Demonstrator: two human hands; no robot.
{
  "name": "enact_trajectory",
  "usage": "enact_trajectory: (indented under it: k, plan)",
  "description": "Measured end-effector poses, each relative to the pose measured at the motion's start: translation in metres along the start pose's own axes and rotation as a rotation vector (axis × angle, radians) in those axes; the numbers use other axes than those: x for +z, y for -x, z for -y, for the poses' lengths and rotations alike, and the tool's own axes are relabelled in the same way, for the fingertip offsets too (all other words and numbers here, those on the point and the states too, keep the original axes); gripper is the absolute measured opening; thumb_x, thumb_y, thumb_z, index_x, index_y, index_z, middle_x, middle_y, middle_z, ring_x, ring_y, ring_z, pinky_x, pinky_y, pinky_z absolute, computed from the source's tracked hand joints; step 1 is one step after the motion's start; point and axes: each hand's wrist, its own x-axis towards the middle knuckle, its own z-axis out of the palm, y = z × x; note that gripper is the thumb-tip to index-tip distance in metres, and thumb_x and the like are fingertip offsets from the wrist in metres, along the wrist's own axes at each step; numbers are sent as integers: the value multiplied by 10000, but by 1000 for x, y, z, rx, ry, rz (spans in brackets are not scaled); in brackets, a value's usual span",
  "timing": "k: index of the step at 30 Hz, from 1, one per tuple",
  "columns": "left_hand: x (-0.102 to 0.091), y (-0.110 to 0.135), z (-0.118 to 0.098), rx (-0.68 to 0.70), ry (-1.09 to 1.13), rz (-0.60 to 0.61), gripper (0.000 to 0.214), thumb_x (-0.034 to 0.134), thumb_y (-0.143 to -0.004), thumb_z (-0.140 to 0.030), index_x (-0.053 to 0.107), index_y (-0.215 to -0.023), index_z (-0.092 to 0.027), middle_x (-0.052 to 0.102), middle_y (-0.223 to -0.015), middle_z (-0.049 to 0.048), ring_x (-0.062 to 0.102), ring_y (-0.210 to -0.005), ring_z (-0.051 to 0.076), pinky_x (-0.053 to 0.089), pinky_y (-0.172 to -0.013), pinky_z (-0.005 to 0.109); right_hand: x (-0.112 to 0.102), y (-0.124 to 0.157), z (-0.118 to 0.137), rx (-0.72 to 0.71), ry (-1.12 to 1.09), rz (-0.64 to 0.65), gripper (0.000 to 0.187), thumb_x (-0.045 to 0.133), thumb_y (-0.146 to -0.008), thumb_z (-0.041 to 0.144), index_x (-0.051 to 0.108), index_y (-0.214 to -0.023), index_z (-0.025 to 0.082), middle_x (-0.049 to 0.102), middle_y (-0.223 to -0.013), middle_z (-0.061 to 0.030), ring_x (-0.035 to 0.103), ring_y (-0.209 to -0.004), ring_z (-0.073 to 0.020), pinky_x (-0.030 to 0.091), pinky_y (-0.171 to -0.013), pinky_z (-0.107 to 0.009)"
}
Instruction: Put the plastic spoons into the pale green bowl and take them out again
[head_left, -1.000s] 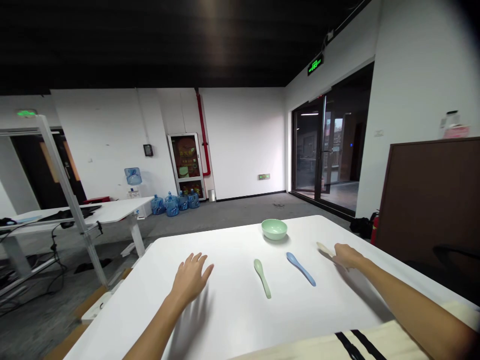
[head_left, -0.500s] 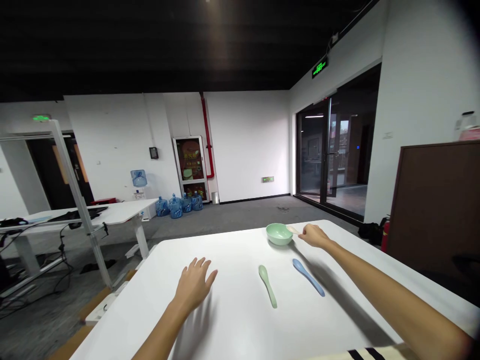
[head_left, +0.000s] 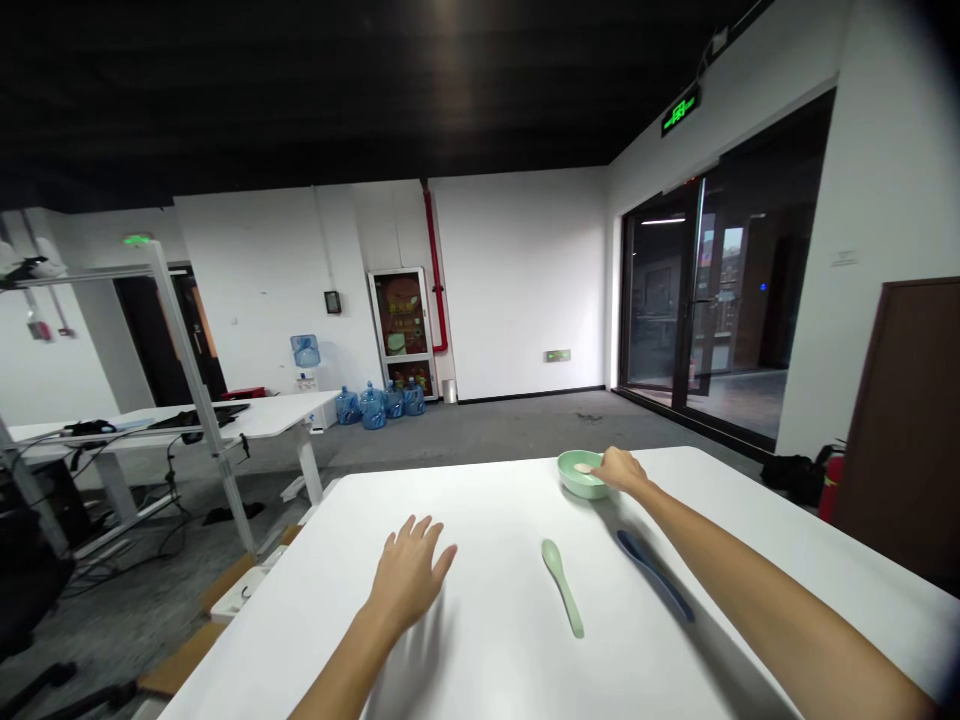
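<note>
A pale green bowl (head_left: 574,488) stands near the far edge of the white table (head_left: 480,620). My right hand (head_left: 622,470) is closed on a cream spoon (head_left: 583,468) at the bowl's right rim; the spoon's head shows over the inside of the bowl. Closer to me lies a green spoon (head_left: 562,588), its head pointing away. To its right a blue spoon (head_left: 655,576) rests in the shadow of my right arm. My left hand (head_left: 411,570) is spread open at the left of the table, holding nothing.
Another white table (head_left: 285,415) with cables and a metal frame (head_left: 196,390) stands at the left. Several blue water bottles (head_left: 373,407) sit on the floor by the far wall. A brown cabinet (head_left: 900,420) and a red fire extinguisher (head_left: 831,485) are at the right.
My right hand has brought the cream spoon further over the bowl, and the spoon's head is now within the rim. The view has turned slightly left. My left hand stays open.
</note>
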Motion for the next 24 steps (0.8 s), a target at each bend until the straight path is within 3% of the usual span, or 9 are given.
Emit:
enact_trajectory:
  k: [5, 11, 16, 24]
  plan:
    - [2, -2, 1, 6, 8, -18, 556, 371, -1061, -497, 599, -1486, -221, 538, -1619, 105, 375, -1568, 373, 345, -1257, 586, 16, -11, 0, 13, -13, 1, 515, 774, -807, 577, 783, -1102, 155, 759, -1199, -241, 738, -1115, -384, 563, -807, -381]
    - [3, -3, 2, -4, 7, 4, 576, 361, -1062, -519, 590, -1497, -219, 521, -1633, 103, 366, -1573, 371, 337, -1264, 582, 26, -20, 0, 31, -5, 33, 457, 777, -791, 373, 764, -1182, 137, 749, -1234, -236, 743, -1124, -368, 577, -813, -380]
    - [2, -3, 1, -16, 18, 16, 579, 353, -1062, -510, 590, -1498, -212, 523, -1631, 105, 365, -1574, 367, 333, -1267, 583, 32, -20, -2, 35, 9, 31, 470, 745, -797, 348, 752, -1217, 136, 751, -1245, -226, 740, -1133, -357, 582, -820, -368]
    - [-1, -2, 0, -23, 15, 31, 593, 351, -1061, -506, 576, -1512, -194, 514, -1637, 112, 361, -1577, 366, 333, -1268, 575, 22, -10, -2, 15, 12, 26, 436, 672, -861, 411, 770, -1196, 151, 753, -1247, -221, 738, -1130, -346, 563, -831, -366]
